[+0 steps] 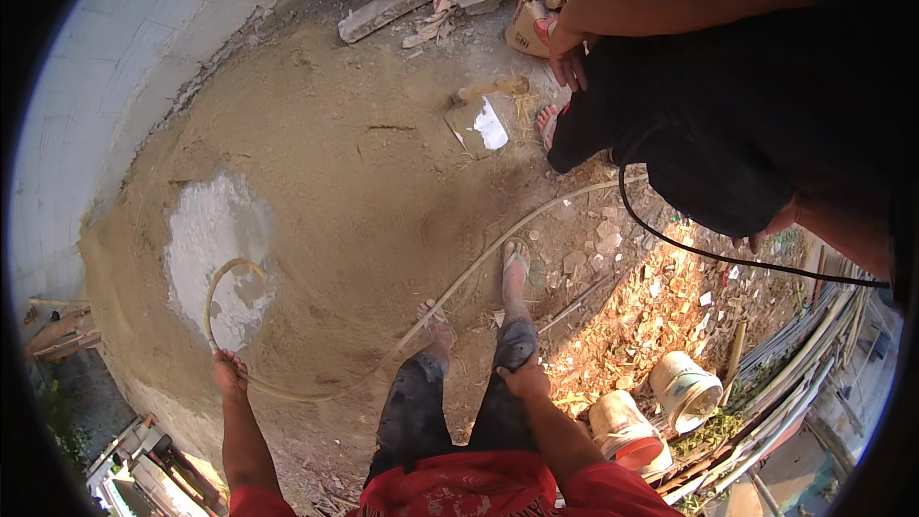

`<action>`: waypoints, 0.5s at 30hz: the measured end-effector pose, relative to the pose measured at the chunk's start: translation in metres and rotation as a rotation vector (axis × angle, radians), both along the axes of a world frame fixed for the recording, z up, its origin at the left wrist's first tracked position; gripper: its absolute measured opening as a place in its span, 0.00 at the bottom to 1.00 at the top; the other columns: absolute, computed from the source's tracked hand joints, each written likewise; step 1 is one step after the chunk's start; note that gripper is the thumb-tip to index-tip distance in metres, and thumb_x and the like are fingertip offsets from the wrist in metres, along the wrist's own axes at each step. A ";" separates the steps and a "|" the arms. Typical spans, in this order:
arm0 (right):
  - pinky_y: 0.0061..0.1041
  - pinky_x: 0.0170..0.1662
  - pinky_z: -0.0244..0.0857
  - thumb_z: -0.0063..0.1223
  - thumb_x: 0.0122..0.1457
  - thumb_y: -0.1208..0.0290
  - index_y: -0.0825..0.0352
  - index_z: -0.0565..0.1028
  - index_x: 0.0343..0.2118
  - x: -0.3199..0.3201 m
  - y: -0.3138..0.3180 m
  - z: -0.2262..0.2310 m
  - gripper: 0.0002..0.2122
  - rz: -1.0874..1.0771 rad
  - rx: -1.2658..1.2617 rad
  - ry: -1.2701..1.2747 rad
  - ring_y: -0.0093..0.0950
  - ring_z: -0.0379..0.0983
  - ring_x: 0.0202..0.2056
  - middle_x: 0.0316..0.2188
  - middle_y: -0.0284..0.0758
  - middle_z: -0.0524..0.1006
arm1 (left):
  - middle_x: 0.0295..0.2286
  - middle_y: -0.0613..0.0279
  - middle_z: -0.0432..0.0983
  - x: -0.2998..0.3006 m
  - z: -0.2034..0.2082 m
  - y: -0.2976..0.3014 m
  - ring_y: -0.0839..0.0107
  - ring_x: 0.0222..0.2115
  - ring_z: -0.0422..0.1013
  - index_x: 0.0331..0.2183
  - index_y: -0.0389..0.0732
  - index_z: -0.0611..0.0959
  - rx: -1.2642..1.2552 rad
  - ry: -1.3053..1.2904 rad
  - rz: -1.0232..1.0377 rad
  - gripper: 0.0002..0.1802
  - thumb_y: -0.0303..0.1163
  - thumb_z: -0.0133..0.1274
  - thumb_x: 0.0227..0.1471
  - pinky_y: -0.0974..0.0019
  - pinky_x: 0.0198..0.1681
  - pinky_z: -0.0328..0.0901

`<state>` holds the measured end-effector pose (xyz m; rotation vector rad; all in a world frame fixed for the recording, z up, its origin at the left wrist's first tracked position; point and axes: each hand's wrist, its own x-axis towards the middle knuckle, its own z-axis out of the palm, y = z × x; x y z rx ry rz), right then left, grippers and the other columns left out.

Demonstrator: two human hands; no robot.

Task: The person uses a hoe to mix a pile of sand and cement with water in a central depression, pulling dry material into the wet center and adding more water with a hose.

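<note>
My left hand (230,370) is closed round a pale yellowish hose (325,396). Beyond the hand, the hose's end curls over a whitish-grey, wet-looking patch (196,247) in a broad mound of brown sand (335,191). I cannot make out whether water is running from it. From my left hand the rest of the hose bends back past my feet toward the right. My right hand (525,381) rests on my right knee, thumb spread from the fingers, with nothing held. At the sand's far edge lies a shovel (490,124), its wooden handle foreshortened.
Another person (689,124) in dark clothes stands at the upper right, a dark cable (708,252) beside them. A paper sack (528,27) and planks (407,5) lie at the back. Two dirty buckets (685,391) and bundled poles (795,402) are at right. A pale wall (105,86) borders the left.
</note>
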<state>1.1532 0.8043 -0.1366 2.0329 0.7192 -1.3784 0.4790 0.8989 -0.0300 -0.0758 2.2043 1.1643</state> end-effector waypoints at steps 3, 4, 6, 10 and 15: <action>0.45 0.55 0.65 0.58 0.47 0.36 0.71 0.49 0.65 0.023 0.011 0.002 0.52 0.076 0.034 0.051 0.51 0.69 0.54 0.54 0.54 0.69 | 0.23 0.72 0.68 -0.010 -0.004 -0.010 0.79 0.18 0.62 0.34 0.46 0.73 -0.001 0.019 0.009 0.16 0.49 0.44 0.64 0.76 0.17 0.58; 0.46 0.54 0.65 0.56 0.48 0.35 0.70 0.49 0.65 0.034 0.017 0.004 0.52 0.088 0.046 0.067 0.52 0.70 0.53 0.52 0.55 0.70 | 0.23 0.72 0.67 0.001 -0.005 -0.002 0.79 0.18 0.62 0.34 0.46 0.73 -0.002 0.046 0.037 0.16 0.48 0.44 0.63 0.76 0.17 0.58; 0.45 0.56 0.63 0.55 0.48 0.33 0.69 0.51 0.65 0.039 0.032 0.010 0.51 0.136 0.067 0.103 0.52 0.70 0.53 0.51 0.56 0.72 | 0.22 0.71 0.66 0.002 0.007 0.010 0.79 0.18 0.62 0.33 0.46 0.73 -0.010 0.092 0.028 0.09 0.39 0.44 0.61 0.74 0.17 0.57; 0.42 0.57 0.62 0.52 0.51 0.35 0.72 0.58 0.62 0.066 0.039 0.003 0.46 0.221 0.218 0.213 0.53 0.69 0.53 0.53 0.55 0.71 | 0.21 0.69 0.64 0.003 0.041 0.051 0.76 0.18 0.61 0.32 0.44 0.73 0.150 0.111 0.103 0.15 0.44 0.42 0.63 0.72 0.17 0.56; 0.38 0.57 0.63 0.52 0.54 0.41 0.73 0.70 0.54 0.084 0.056 0.055 0.36 0.412 0.326 0.331 0.49 0.70 0.53 0.51 0.54 0.73 | 0.22 0.68 0.65 -0.029 0.153 0.050 0.75 0.19 0.62 0.34 0.40 0.73 0.428 0.206 0.249 0.18 0.46 0.42 0.64 0.71 0.20 0.60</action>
